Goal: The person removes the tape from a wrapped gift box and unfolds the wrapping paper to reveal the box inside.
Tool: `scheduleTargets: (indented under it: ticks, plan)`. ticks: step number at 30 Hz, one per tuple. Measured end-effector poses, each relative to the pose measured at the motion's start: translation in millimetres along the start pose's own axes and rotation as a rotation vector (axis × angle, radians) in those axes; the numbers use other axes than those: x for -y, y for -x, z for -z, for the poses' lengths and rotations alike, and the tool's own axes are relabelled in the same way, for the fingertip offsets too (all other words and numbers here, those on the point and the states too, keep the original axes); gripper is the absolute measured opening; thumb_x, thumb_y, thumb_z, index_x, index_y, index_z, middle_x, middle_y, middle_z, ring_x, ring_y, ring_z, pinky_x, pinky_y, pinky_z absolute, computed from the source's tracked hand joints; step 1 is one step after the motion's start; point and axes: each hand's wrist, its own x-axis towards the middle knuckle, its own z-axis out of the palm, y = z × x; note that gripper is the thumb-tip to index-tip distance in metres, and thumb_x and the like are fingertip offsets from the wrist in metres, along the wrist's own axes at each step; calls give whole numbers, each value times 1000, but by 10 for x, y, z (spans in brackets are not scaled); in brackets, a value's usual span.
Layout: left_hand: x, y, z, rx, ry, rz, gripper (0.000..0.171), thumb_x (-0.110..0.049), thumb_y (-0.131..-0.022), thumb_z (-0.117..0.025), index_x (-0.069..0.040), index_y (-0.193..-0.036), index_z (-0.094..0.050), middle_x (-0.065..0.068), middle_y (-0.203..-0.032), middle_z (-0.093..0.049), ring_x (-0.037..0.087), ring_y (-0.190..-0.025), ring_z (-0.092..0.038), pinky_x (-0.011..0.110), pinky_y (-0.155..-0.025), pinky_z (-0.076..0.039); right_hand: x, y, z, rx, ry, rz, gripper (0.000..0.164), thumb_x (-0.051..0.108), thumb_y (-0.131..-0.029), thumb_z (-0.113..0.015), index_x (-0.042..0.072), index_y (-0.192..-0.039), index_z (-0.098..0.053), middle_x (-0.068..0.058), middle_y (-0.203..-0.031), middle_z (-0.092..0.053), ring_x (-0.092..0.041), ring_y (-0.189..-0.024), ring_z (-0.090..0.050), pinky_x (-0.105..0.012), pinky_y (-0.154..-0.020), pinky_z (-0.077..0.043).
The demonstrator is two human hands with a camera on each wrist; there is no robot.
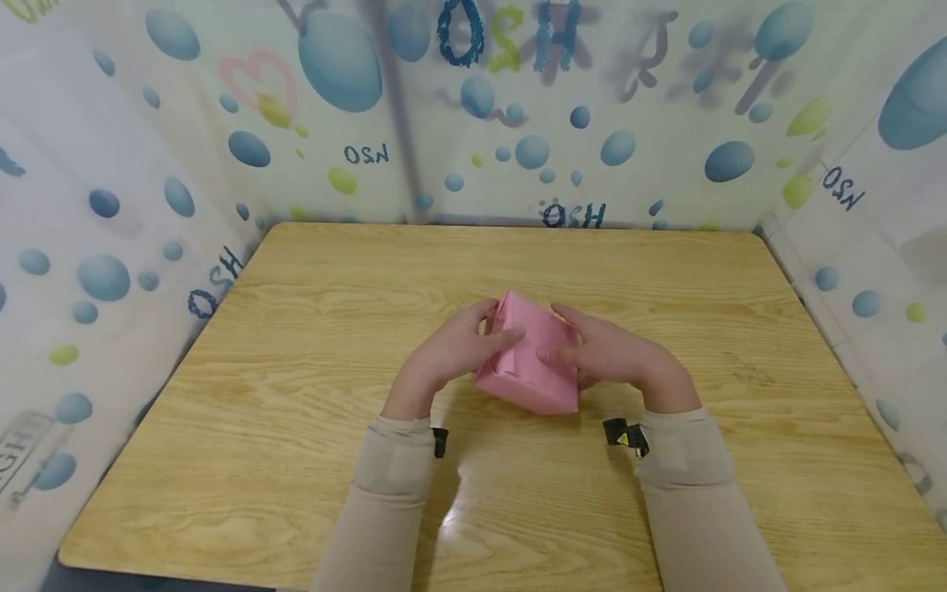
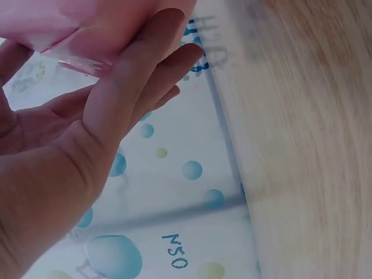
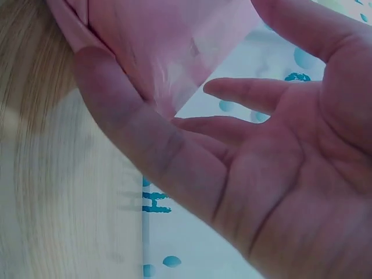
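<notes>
A pink paper-wrapped package [image 1: 528,366] is held tilted over the middle of the wooden table, between both hands. The left hand [image 1: 460,344] grips its left side, thumb on the face toward me and fingers along the far edge. At the package's right side, the right hand [image 1: 612,355] has its thumb on the same face and its other fingers round the side. A folded flap of the wrapping shows near the left thumb. In the left wrist view, the pink wrapping [image 2: 87,23] lies above the thumb; in the right wrist view, a pointed corner [image 3: 165,87] sits beside the thumb.
The wood-grain table [image 1: 296,370] spreads out on every side of the hands. White curtains [image 1: 518,131] with blue and green bubble prints stand along its back and both sides. Dark wrist devices [image 1: 625,436] sit at the beige sleeves' cuffs.
</notes>
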Motion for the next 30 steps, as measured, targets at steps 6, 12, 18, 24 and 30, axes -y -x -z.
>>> scheduleTargets:
  ticks: [6, 12, 18, 24, 30]
  plan:
    - [21, -56, -35, -29, -104, -14, 59, -32, -110, -58, -5, -161, -42, 14, -139, -64, 25, -121, -60, 46, -111, -49, 1, 13, 26, -47, 112, 63, 86, 29, -105, -62, 5, -171, -11, -27, -171, -31, -40, -145, -51, -55, -116, -50]
    - [45, -120, -106, -66, -167, 13, 65, -28, -110, -59, -3, -164, -35, 20, -158, -55, 32, -145, -55, 50, -118, -48, 13, 10, 37, -106, 218, 107, 83, 28, -104, -65, -1, -168, -22, -28, -174, -23, -48, -161, -25, -64, -129, -25]
    - [83, -133, -159, -34, -167, 34, 80, -26, -105, -67, -4, -169, -24, 22, -161, -50, 31, -143, -56, 49, -119, -47, 1, -14, 18, -99, 247, 89, 82, 32, -105, -66, -2, -167, -25, -32, -175, -13, -51, -162, -19, -64, -130, -21]
    - [77, -137, -182, -26, -201, 44, 79, -28, -105, -68, -2, -167, -27, 21, -163, -49, 29, -144, -55, 47, -121, -46, -6, -58, -22, -96, 282, 55, 85, 36, -103, -69, -1, -167, -27, -30, -176, -7, -50, -163, -17, -63, -131, -20]
    - [31, -164, -213, -41, -258, 57, 79, -30, -105, -69, -2, -167, -29, 21, -164, -48, 32, -149, -52, 48, -123, -44, 40, -70, -41, -115, 354, 13, 84, 35, -102, -70, 0, -166, -28, -32, -175, -8, -51, -161, -22, -62, -130, -24]
